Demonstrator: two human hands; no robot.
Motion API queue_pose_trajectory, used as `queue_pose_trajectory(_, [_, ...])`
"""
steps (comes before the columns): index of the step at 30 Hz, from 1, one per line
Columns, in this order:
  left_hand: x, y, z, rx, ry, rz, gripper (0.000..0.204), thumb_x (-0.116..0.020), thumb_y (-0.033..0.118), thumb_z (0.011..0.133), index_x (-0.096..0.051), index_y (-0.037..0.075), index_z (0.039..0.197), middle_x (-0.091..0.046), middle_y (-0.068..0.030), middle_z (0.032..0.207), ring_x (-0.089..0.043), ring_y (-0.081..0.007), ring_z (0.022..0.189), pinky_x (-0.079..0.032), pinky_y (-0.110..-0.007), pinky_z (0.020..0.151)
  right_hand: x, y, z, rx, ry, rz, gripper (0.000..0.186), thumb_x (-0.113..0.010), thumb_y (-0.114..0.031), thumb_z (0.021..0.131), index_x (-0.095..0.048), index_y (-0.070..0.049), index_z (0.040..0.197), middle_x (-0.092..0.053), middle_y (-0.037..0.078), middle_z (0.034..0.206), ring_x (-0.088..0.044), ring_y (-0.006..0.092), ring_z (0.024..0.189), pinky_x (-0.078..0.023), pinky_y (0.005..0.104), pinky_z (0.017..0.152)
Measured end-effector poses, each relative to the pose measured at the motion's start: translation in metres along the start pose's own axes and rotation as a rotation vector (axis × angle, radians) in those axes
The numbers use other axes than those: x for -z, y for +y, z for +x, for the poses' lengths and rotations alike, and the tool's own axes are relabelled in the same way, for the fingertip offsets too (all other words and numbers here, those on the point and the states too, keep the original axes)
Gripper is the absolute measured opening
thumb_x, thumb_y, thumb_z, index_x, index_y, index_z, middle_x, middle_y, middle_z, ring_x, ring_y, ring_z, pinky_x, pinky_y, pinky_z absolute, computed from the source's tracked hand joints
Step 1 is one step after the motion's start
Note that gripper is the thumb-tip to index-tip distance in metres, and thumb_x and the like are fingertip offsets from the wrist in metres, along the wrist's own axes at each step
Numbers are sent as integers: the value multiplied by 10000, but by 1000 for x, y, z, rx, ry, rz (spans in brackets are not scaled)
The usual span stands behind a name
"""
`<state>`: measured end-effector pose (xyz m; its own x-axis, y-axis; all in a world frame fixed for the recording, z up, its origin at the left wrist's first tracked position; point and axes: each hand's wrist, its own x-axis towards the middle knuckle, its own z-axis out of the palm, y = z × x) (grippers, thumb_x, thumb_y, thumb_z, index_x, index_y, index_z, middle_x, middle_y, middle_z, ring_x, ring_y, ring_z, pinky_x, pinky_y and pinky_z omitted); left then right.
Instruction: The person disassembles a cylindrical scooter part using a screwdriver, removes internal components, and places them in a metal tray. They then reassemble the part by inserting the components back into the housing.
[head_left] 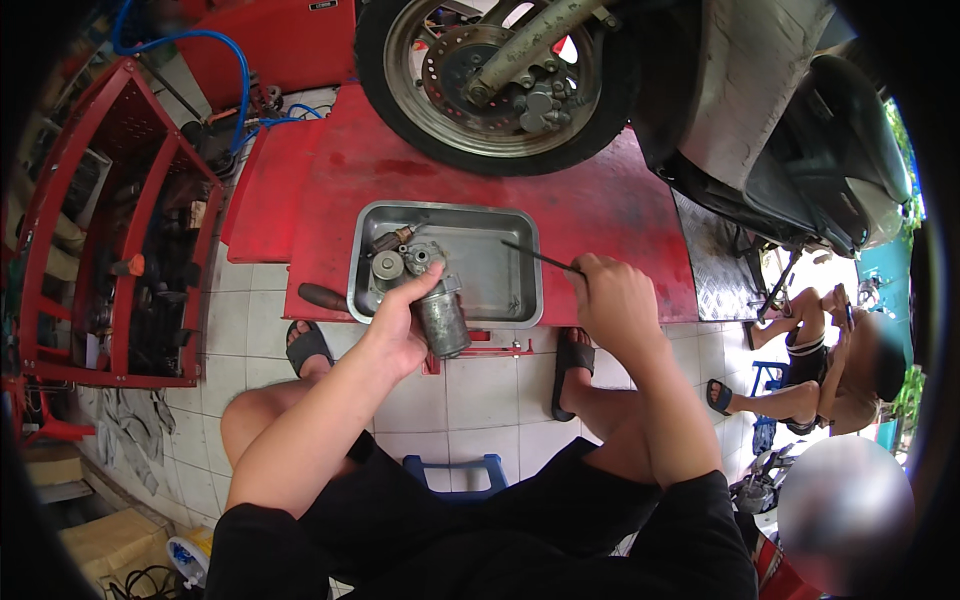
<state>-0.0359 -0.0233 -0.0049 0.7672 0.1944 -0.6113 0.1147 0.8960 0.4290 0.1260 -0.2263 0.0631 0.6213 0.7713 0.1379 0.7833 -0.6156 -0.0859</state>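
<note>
A drop is being risked, the metal part (444, 324) being gripped by the left hand (400, 322) alone, a rod (540, 257) by the right hand (613, 300).

12 o'clock: scooter wheel (428, 120) with drilled brake disc (450, 70). 2 o'clock: scuffed pale body panel (742, 90). 3 o'clock: seated person (848, 375), dark shorts and sandals. 6 o'clock: blue stool (455, 480), partly hidden. 8 o'clock: crumpled grey cloth (128, 430) on pale floor tiles (490, 395). 9 o'clock: red metal rack (128, 375), orange-handled tool (128, 266) inside. Between 10 and 11: curved blue hose (243, 85).
</note>
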Motion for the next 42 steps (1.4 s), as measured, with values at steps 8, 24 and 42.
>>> queue_pose_trajectory(8, [5,11,-9,-120,-453,-170,497,-661,384,932,-535,30,1258,-601,-192,1219,-613,-312,1087,-514,-492,955,28,-18,-9,-100,-267,828,232,-596,-186,976,-672,32,994,-637,146,699,-576,195,630,-464,346,615])
queue_pose_trajectory(24, [-6,48,-39,-576,-553,591,860,-893,102,660,-402,30,1363,-544,-103,1217,-640,-276,1076,-556,-434,862,13,-21,-20,268,89,722,147,-666,-119,911,-656,27,902,-637,170,745,-642,307,619,-487,367,553])
queue_pose_trajectory(42, [-22,-5,-37,-684,-386,1267,1047,-900,168,647,-238,5,1441,-516,-170,1229,-566,-276,1132,-428,-378,1015,-24,-52,-25,53,-195,1095,634,-834,-473,744,-638,64,1020,-543,43,574,-614,188,578,-478,347,577])
